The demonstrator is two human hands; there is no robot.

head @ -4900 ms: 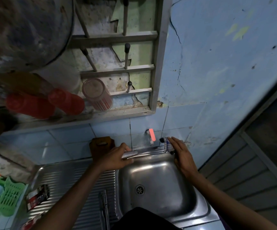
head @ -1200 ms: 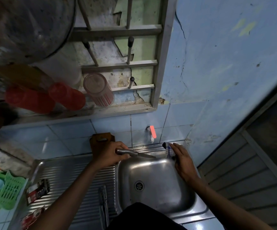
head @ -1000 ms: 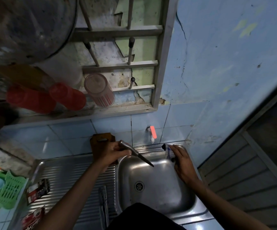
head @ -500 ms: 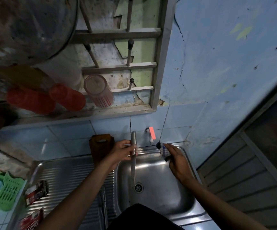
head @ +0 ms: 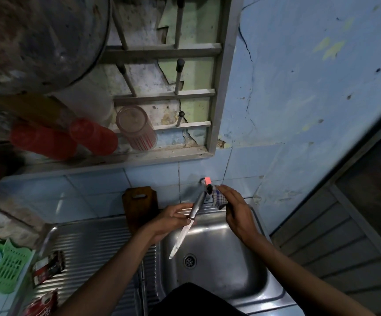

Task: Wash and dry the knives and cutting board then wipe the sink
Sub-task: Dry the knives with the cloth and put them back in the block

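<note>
Since half a second ago you've tipped the knife [head: 187, 221] over: blade now slants down-left toward the drain [head: 189, 260] below your left hand [head: 170, 221], handle up toward the tap [head: 206, 182], and your right hand [head: 236, 213] has lifted off the sink [head: 262, 290] rim. Left hand pinches the knife where handle meets blade; right hand's fingers curl round the checked cloth [head: 218, 198], held just right of the handle tip, whether touching I can't tell. Cutting board [head: 140, 205] stands against the tiles just behind your left hand; green basket [head: 8, 266] sits far to its left.
</note>
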